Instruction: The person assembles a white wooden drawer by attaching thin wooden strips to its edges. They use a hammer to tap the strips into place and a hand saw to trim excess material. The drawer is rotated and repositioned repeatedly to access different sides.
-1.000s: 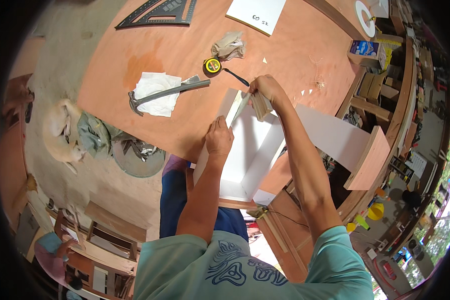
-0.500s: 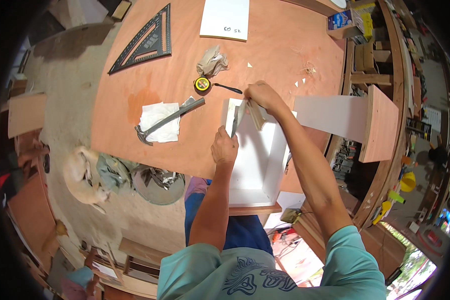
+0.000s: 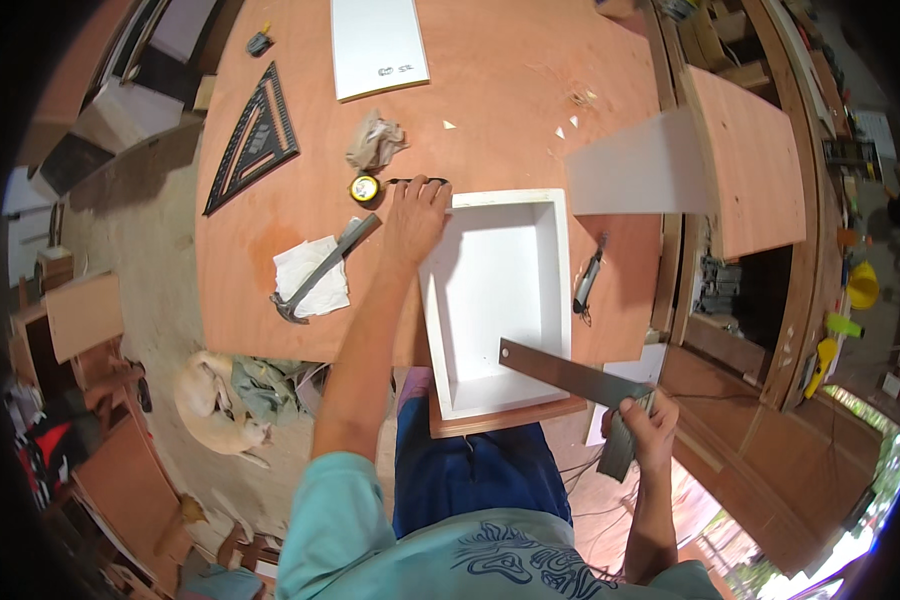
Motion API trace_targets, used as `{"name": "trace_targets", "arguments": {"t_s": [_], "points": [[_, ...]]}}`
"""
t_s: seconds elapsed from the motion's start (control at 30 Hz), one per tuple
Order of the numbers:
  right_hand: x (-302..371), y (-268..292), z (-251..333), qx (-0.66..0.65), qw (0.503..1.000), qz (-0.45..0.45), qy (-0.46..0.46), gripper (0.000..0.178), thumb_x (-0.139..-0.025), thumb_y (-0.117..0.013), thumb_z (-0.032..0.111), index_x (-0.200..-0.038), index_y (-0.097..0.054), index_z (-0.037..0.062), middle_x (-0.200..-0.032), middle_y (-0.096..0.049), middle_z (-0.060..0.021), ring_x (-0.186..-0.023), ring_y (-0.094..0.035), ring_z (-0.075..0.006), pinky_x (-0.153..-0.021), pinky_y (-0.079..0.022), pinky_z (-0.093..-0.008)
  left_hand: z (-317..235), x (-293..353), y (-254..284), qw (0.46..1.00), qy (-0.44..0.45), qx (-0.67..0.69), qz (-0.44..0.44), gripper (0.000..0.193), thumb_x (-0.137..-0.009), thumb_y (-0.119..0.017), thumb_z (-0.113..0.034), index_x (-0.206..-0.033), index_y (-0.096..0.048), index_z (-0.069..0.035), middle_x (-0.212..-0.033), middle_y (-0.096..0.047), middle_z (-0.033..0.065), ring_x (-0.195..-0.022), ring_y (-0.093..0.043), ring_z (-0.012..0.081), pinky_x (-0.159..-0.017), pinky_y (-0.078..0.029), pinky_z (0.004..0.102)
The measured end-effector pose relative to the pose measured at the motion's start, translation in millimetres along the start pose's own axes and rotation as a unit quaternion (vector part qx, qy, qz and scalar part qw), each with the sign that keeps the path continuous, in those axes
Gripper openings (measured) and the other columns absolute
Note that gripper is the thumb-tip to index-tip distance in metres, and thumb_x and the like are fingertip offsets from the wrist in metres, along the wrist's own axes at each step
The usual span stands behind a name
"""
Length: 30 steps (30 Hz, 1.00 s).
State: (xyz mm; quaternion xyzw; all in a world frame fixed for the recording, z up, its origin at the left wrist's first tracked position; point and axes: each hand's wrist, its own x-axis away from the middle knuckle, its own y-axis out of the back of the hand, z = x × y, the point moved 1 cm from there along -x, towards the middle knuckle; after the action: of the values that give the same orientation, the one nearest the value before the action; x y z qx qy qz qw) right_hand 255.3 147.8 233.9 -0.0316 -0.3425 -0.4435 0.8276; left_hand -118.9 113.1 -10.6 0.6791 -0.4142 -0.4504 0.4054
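1. Head view: the try square [image 3: 570,373] is gripped by its stock [image 3: 618,450] in the right hand [image 3: 652,425], blade [image 3: 535,362] over the white box [image 3: 495,280].
2. The box's far-left corner is touched, seemingly steadied, by the left hand [image 3: 417,218]; grip unclear.

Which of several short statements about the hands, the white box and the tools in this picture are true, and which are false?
1. The right hand holds an L-shaped tool. True.
2. The left hand grips the hammer. False: it is at the far left corner of the white box; the hammer lies partly on white paper.
3. The tape measure is nearer the left hand than the black triangular square is. True.
4. The white box is left of the hammer. False: it is to the right.
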Motion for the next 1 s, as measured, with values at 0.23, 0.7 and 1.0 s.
{"name": "trace_targets", "arguments": {"t_s": [0.23,0.7,1.0], "points": [[32.4,19.4,-57.4,-0.087,0.993,0.011,-0.076,0.018,-0.090,-0.056,0.007,-0.100,-0.061,-0.0076,-0.071,-0.068,-0.0113,-0.061,-0.064,-0.0160,-0.056,-0.052,-0.0306,-1.1,-35.7,-6.4,0.961,-0.048,-0.032,0.270,0.018,-0.084,-0.058,-0.006,-0.101,-0.059,-0.001,-0.095,-0.068,0.0121,-0.099,-0.064,0.0272,-0.078,-0.056,0.0406],[28.8,69.3,-82.2,-0.107,0.991,-0.024,-0.074,0.018,-0.089,-0.055,0.006,-0.100,-0.057,-0.0086,-0.068,-0.064,-0.0134,-0.057,-0.062,-0.0169,-0.053,-0.051,-0.0313,5.2,48.7,-7.4,0.796,0.510,0.324,-0.048,0.029,-0.090,-0.063,-0.019,-0.096,-0.068,0.008,-0.075,-0.068,0.0114,-0.064,-0.068,0.0192,-0.052,-0.051,0.0319],[14.8,66.1,-88.0,-0.145,0.988,-0.001,-0.061,0.021,-0.091,-0.056,0.007,-0.103,-0.059,-0.0086,-0.070,-0.065,-0.0121,-0.061,-0.063,-0.0163,-0.056,-0.050,-0.0303,-27.1,25.9,8.5,0.926,0.366,0.062,0.065,0.034,-0.078,-0.077,-0.019,-0.097,-0.063,0.006,-0.087,-0.066,0.0198,-0.081,-0.067,0.0383,-0.072,-0.053,0.0446]]}}
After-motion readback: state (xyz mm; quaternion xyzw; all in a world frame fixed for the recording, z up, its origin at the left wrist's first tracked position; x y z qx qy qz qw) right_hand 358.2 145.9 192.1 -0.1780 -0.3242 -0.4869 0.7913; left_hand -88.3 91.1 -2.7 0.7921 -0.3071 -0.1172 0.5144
